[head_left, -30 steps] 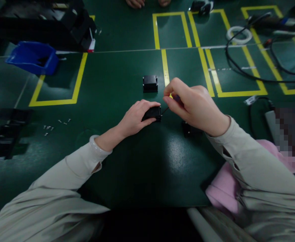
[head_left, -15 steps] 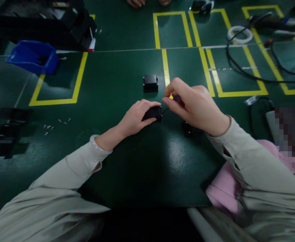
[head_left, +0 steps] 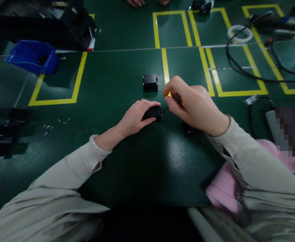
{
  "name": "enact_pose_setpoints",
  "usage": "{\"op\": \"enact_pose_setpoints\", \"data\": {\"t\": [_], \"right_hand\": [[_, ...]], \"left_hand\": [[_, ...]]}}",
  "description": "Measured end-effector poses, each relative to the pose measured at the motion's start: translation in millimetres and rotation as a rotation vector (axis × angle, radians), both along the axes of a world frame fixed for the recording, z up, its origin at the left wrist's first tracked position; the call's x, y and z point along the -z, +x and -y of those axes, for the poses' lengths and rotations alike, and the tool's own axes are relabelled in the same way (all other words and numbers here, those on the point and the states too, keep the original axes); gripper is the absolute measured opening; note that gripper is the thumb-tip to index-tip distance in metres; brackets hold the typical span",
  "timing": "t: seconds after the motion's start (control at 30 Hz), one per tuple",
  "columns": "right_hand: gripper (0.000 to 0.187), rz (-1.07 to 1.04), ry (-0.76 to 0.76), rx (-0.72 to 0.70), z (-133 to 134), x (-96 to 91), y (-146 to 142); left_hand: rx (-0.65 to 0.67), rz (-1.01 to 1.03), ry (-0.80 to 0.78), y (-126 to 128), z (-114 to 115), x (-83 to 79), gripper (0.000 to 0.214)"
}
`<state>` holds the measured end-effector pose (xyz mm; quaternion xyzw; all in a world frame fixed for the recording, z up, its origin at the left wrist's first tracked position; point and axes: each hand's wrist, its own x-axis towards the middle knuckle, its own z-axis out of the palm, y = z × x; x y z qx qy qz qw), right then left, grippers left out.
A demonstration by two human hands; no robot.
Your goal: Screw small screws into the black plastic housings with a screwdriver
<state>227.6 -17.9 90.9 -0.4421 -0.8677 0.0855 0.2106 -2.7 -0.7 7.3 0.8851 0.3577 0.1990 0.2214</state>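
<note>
My left hand [head_left: 134, 117] is closed over a small black box part [head_left: 152, 113] that rests on the green table [head_left: 137, 168]. My right hand [head_left: 191, 106] pinches a small screwdriver [head_left: 174, 100] by its dark handle. The thin shaft slants down to the right edge of the box. A second black box part [head_left: 150, 82] stands a little farther back. A third dark part [head_left: 187, 129] lies half hidden under my right wrist.
Several small screws [head_left: 51, 125] lie at the left. A blue bin [head_left: 32, 57] and black equipment [head_left: 69, 23] sit at the back left, black trays [head_left: 3, 137] at the left edge. Cables [head_left: 240, 67] and a tape roll [head_left: 239, 34] are back right. Another person's hands [head_left: 137, 2] show at the far edge.
My right hand's fingers have shifted slightly on the screwdriver handle, as if twisting it. My left hand and the box have stayed put.
</note>
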Motion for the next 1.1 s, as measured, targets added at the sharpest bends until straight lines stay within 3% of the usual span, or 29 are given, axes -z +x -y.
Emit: {"op": "enact_pose_setpoints", "data": {"t": [1.1], "right_hand": [[0.02, -0.086, 0.074, 0.005, -5.4, 13.0, 0.4]], "left_hand": [[-0.008, -0.028, 0.013, -10.3, -6.2, 0.4, 0.045]]}}
